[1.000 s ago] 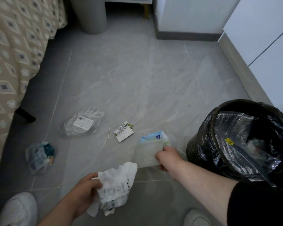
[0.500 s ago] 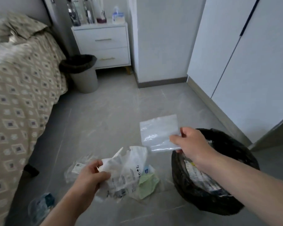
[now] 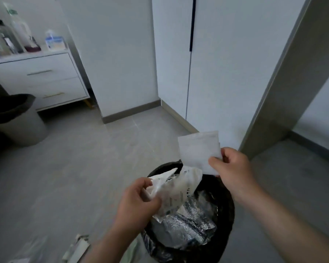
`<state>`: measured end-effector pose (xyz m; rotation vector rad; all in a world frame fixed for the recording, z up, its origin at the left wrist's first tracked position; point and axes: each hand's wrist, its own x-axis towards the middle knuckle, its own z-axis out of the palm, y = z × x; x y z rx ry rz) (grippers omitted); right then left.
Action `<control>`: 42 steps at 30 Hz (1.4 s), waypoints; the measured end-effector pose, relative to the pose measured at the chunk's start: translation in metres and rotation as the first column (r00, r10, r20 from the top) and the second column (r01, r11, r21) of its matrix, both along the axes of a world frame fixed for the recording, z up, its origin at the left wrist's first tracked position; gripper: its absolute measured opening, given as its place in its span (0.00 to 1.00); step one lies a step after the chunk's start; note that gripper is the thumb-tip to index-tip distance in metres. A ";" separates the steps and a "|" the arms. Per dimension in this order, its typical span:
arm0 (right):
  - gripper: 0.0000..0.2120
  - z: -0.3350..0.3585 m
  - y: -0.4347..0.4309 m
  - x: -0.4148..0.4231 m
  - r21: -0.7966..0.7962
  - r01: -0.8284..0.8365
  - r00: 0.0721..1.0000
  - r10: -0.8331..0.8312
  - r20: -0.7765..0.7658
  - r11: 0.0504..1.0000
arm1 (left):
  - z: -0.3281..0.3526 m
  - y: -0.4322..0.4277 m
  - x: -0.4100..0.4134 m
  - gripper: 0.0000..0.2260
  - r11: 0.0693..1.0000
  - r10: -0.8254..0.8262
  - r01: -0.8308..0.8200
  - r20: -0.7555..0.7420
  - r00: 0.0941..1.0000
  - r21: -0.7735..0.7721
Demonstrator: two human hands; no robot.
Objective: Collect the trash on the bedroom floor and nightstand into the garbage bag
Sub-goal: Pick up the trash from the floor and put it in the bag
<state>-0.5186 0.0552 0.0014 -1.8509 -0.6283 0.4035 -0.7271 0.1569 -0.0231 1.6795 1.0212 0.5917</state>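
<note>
The garbage bag point(image 3: 229, 211), black and part full, is seen at lower centre. Over its mouth a crumpled white wrapper point(image 3: 179, 188) is gripped by the left hand point(image 3: 135, 204), and a clear pouch point(image 3: 198, 149) is pinched by the right hand point(image 3: 234, 168) above the far rim. Scraps point(image 3: 78, 247) are seen on the floor at lower left, and a nightstand point(image 3: 36, 80) and a grey bin point(image 3: 17, 122) at upper left. Half a second earlier both pieces were held left of the bag.
</note>
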 end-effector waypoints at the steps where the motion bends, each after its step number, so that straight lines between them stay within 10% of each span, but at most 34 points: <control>1: 0.05 -0.002 -0.002 0.004 -0.007 0.012 1.000 -0.012 0.029 1.000 | -0.009 -0.003 0.009 0.11 1.000 -0.008 0.007 -0.029 1.000 -0.029; 10: 0.16 -0.020 -0.010 0.019 -0.106 0.104 0.981 -0.084 0.175 0.989 | -0.051 -0.015 0.052 0.16 0.933 0.023 -0.112 -0.253 0.967 -0.341; 15: 0.19 -0.020 -0.009 0.015 -0.112 0.075 0.985 -0.057 0.160 0.991 | -0.051 -0.014 0.054 0.33 0.972 -0.025 -0.044 -0.285 0.958 -0.231; 20: 0.13 -0.020 -0.006 0.013 -0.091 0.087 0.979 -0.068 0.192 0.992 | -0.045 -0.003 0.010 0.33 0.959 0.025 0.091 -0.400 0.916 0.267; 23: 0.03 -0.029 -0.010 0.000 -0.221 -0.077 0.962 0.130 0.241 0.972 | -0.056 -0.003 -0.017 0.42 0.912 -0.155 0.343 -0.585 0.796 0.225; 30: 0.20 -0.065 0.009 -0.056 -0.623 -0.595 0.674 0.737 -0.043 0.508 | -0.065 -0.004 -0.033 0.57 0.889 -0.347 0.453 -0.543 0.765 0.071; 37: 0.51 -0.121 0.041 -0.058 -0.820 -0.369 0.744 0.668 0.022 0.438 | -0.075 -0.002 -0.036 0.61 0.897 -0.335 0.432 -0.492 0.804 0.095; 42: 0.50 -0.152 0.044 -0.066 -0.897 -0.351 0.703 0.708 -0.062 0.269 | -0.081 -0.001 -0.038 0.61 0.909 -0.339 0.411 -0.443 0.830 0.074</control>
